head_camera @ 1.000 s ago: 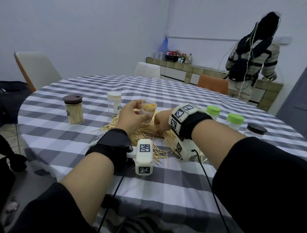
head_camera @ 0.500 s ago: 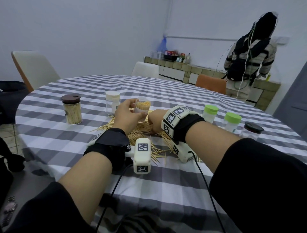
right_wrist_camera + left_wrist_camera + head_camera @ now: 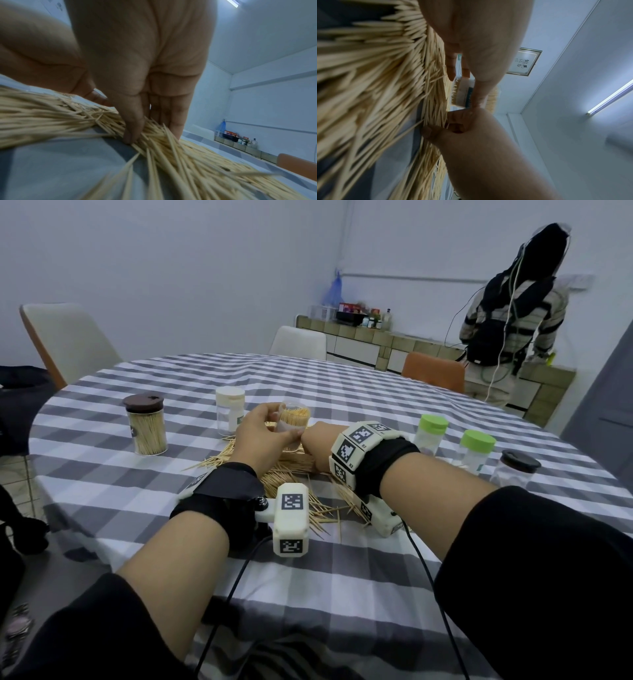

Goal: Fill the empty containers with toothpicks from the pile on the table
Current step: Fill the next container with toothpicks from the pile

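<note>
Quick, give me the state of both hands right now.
Left hand: grips the open clear container, nearly full of toothpicks.
Right hand: down in the toothpick pile, fingers fairly straight, gathering toothpicks; none firmly gripped yet.

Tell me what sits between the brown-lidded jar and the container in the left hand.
Head view: a white-lidded jar stands between the brown-lidded jar and the held container.

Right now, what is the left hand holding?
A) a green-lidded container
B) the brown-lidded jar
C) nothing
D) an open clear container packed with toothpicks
D: the left hand grips an open clear container packed with toothpicks, raised over the toothpick pile, while the brown-lidded jar and the green-lidded containers stand untouched on the table.
</note>
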